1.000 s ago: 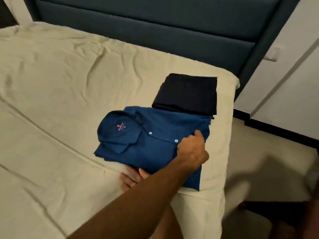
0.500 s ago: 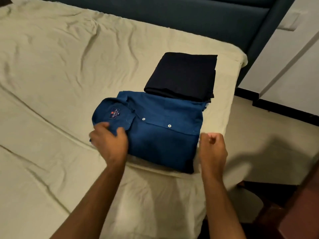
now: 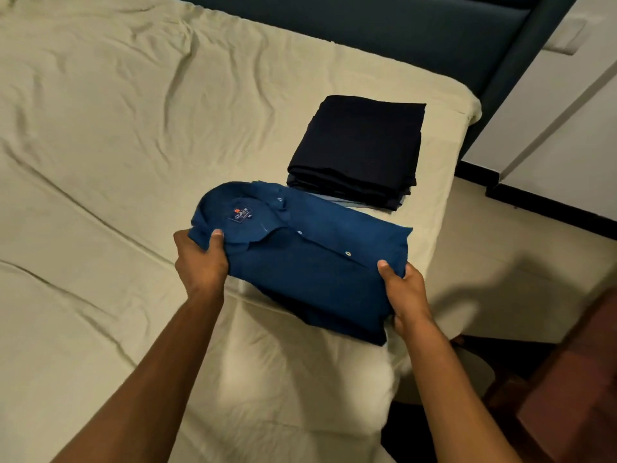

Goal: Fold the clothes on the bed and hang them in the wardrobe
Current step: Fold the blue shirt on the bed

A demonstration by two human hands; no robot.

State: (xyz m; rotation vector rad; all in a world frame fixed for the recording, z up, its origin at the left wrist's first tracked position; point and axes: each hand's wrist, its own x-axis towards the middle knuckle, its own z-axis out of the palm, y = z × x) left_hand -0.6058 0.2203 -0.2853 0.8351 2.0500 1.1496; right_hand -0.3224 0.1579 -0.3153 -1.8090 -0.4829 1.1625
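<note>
Hands are at opposite ends of the folded blue shirt (image 3: 310, 262), left hand (image 3: 203, 262) pinching the collar end and right hand (image 3: 405, 295) gripping the hem end, probably so the fold doesn't fall apart. It's at the bed (image 3: 117, 162) edge, just in front of the folded dark stack (image 3: 360, 148), looks partly lifted but can't say for sure.

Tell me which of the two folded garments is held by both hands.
The blue shirt, with its collar and label showing: the left hand and the right hand grip its two ends. The dark navy folded garment lies untouched behind it.
</note>
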